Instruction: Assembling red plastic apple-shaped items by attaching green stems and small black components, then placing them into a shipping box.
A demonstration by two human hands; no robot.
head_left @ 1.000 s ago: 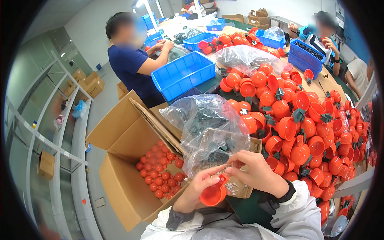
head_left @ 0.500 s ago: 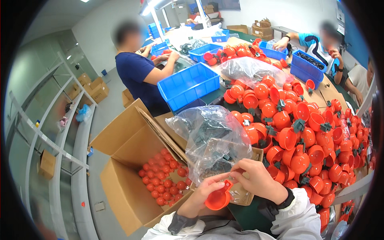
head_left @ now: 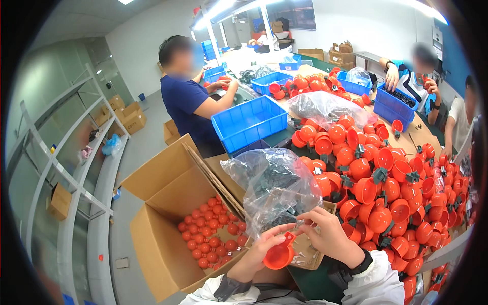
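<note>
My left hand (head_left: pixel 260 250) grips a small red plastic cup (head_left: pixel 278 255) by its side, with the round opening facing up and a short tab at the top. Just above that tab is my right hand (head_left: pixel 328 235), its thumb and fingertips pinched together. Whatever lies between those fingertips is too small to make out. Under my hands sits a shallow cardboard tray (head_left: pixel 316 263) holding small pale pieces. Right of my hands rises a large heap of red cups (head_left: pixel 376 188), many fitted with dark green clips.
An open carton (head_left: pixel 161 254) with rows of red balls or cups stands at left. Clear plastic bags (head_left: pixel 277 175) of dark parts lie ahead, beyond them a blue bin (head_left: pixel 250 122). Co-workers (head_left: pixel 189 96) sit around the table. Metal shelving (head_left: pixel 76 178) runs along the left.
The view has tilted slightly, so the scene sits lower and further right. My left hand still holds the cup; my right fingertips have shifted slightly at its tab. The far-right co-worker's hand reaches into a blue bin.
</note>
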